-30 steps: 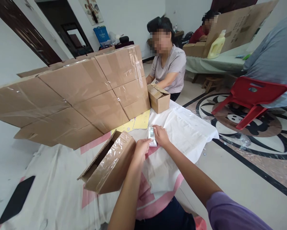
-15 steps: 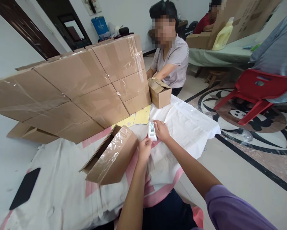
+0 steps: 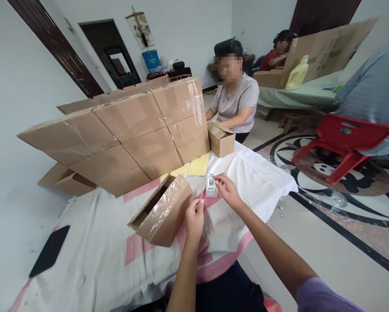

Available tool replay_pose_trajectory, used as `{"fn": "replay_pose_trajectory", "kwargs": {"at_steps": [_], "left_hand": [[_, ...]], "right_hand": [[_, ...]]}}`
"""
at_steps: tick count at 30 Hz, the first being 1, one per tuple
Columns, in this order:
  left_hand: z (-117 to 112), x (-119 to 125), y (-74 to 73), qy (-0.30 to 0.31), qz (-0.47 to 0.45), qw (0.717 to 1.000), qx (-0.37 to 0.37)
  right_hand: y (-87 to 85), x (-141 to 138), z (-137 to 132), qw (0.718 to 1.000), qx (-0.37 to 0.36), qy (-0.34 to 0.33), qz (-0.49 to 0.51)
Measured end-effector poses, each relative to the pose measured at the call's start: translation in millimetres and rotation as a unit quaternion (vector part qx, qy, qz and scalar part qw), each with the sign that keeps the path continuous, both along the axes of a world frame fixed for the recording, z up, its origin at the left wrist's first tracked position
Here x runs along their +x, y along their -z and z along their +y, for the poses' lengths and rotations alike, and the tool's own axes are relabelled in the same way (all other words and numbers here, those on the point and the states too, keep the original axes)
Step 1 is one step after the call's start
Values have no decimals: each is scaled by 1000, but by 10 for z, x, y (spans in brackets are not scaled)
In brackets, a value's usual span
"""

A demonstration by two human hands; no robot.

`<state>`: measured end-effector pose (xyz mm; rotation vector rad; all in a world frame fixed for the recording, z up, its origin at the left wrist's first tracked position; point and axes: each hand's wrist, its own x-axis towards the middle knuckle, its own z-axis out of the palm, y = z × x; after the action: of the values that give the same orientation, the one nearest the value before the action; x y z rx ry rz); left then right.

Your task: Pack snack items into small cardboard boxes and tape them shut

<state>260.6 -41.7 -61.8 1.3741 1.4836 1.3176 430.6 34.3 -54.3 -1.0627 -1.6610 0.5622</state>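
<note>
A small white box with a dark printed or windowed upper part stands on the cloth-covered table in front of me. My right hand is at its upper right edge, thumb and fingertips closed there. Just left of and nearer than the box, my left hand is apart from it. Its thumb and forefinger are pinched together, and whatever they hold is too small to make out. An open cardboard carton lies tilted beside my left hand, its inside mostly hidden.
A wall of taped cardboard boxes stands across the table. Yellow sheets lie at its foot, near a smaller carton. A person sits behind that carton. A black flat object rests at left; a red chair is at right.
My left hand has come off the white box and drawn back toward me. My right hand has shifted slightly up along the box's edge. The camera view has tilted up.
</note>
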Motion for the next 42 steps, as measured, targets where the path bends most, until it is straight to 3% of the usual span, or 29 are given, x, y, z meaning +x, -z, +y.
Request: {"fn": "replay_pose_trajectory", "kwargs": {"at_steps": [3, 6, 10, 13, 16, 19, 21, 24, 28, 31, 34, 38, 42], "left_hand": [[-159, -119, -169, 3, 74, 997, 22], [-282, -204, -298, -11, 193, 980, 57], [-422, -259, -378, -45, 280, 957, 66], [-521, -282, -395, -47, 275, 958, 73], [-606, -331, -464, -124, 278, 947, 106], [-649, -477, -633, -258, 369, 880, 150], [-645, -655, -761, -296, 447, 828, 164], [-609, -1016, -862, -247, 528, 800, 140], [-592, -1482, -802, -72, 583, 804, 95], [-620, -1700, -757, 27, 594, 799, 86], [-645, -1816, -766, 71, 583, 805, 87], [-644, -1897, -759, 86, 557, 820, 102], [-629, -1934, -711, 90, 537, 832, 108]], "right_hand": [[-222, -54, -333, 992, -10, -127, 0], [-406, -166, -549, 982, -2, -184, -49], [-574, -321, -677, 976, 31, -179, -120], [-664, -407, -740, 968, 65, -170, -170], [-762, -442, -808, 966, 91, -155, -184], [-911, -412, -872, 971, 99, -145, -164], [-1045, -370, -906, 970, 100, -156, -158], [-1262, -324, -924, 963, 86, -198, -163], [-1476, -387, -827, 945, 44, -264, -189], [-1537, -575, -635, 917, 29, -320, -235], [-1508, -875, -373, 889, 19, -359, -284], [-1371, -1273, -56, 862, 4, -380, -336], [-1230, -1431, 86, 853, -26, -380, -357]]}}
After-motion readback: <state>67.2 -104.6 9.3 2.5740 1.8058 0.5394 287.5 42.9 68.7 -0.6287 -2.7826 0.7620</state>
